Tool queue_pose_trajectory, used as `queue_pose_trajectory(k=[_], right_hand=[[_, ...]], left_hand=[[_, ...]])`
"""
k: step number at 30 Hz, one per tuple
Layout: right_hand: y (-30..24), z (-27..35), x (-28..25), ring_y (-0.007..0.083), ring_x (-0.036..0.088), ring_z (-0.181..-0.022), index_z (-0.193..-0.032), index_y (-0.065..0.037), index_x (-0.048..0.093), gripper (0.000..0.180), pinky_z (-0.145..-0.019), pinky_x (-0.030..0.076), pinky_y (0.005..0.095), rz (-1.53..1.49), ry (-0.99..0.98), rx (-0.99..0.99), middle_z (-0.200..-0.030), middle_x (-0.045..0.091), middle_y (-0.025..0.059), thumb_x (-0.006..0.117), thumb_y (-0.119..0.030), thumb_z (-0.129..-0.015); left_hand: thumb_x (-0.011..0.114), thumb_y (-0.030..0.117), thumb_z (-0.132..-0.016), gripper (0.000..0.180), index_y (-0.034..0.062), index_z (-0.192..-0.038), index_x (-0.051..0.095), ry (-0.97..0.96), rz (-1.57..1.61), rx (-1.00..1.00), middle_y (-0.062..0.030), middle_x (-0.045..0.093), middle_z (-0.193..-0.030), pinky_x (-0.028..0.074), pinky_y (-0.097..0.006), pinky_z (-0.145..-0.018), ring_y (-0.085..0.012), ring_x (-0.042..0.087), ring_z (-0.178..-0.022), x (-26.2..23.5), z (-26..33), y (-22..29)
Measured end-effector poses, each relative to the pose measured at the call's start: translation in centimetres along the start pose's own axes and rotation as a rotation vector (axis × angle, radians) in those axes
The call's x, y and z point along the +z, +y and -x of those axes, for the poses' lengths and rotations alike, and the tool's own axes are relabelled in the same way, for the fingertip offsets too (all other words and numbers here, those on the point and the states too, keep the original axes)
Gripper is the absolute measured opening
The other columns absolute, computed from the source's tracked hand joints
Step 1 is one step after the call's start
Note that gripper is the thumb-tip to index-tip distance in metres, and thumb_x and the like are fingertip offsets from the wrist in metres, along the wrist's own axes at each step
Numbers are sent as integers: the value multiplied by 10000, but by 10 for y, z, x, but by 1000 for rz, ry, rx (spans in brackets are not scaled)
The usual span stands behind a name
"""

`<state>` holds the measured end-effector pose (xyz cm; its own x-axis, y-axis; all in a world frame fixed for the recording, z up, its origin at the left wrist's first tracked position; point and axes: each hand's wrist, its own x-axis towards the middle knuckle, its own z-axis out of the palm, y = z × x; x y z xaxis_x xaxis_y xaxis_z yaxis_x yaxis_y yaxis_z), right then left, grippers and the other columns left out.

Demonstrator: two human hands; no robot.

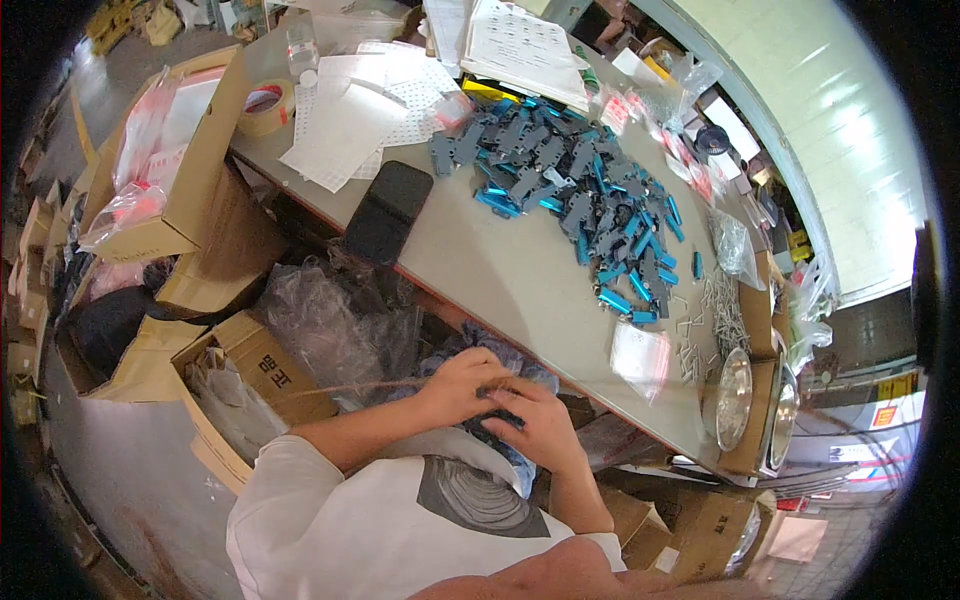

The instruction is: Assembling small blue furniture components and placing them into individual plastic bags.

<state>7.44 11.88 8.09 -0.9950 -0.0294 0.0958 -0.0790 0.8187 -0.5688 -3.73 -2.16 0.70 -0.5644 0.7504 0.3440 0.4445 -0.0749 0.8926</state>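
My left hand (462, 387) and my right hand (537, 418) meet in front of my body, just off the near edge of the table. The fingers of both are bent and closed together. Something small and dark shows between them, too hidden to name. On the table beyond lies a big heap of dark grey and bright blue flat parts (580, 190). Nearer to me than the top of the heap, a black phone (388, 212) rests at the table's edge.
A small clear bag (640, 358) lies by a scatter of metal pins (722, 315). Metal bowls (735, 398) stand at the right end. Papers (345, 130), a tape roll (267, 107) and a stack of sheets (525, 50) are farther back. An open carton (215, 150) sits left.
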Motion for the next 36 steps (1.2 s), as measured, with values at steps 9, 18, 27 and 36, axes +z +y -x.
queue_pose_trajectory(k=[9,18,27,36], right_hand=[[22,-84,-15,261,632,-848,-1019,-51,676,248,-758,500,360,-354,-485,88,-963,654,119,696,-197,-820],[123,-244,4,436,335,-1289,-1356,-142,462,628,-1054,324,504,406,359,11,-1408,375,204,695,-349,-810],[85,-136,13,407,396,-1237,-1333,-76,474,551,-1025,351,497,531,329,56,-1401,391,204,657,-261,-847],[87,-37,10,409,499,-1130,-1170,2,564,362,-929,430,465,298,578,255,-1258,489,227,659,-91,-833]], left_hand=[[748,114,-681,499,27,-1127,542,-90,11,-185,-135,591,-993,479,-400,-855,-308,590,-937,-15,11,-24],[750,138,-740,438,27,-1107,538,-95,277,-291,-99,596,-867,493,-343,-729,-238,598,-809,-23,21,-18],[763,156,-750,433,41,-1102,537,-62,184,-291,-92,617,-897,498,-340,-735,-217,612,-823,-33,24,-24],[766,150,-747,435,36,-1104,545,-80,212,-200,-84,623,-874,505,-323,-717,-196,618,-810,-13,-3,-9]])
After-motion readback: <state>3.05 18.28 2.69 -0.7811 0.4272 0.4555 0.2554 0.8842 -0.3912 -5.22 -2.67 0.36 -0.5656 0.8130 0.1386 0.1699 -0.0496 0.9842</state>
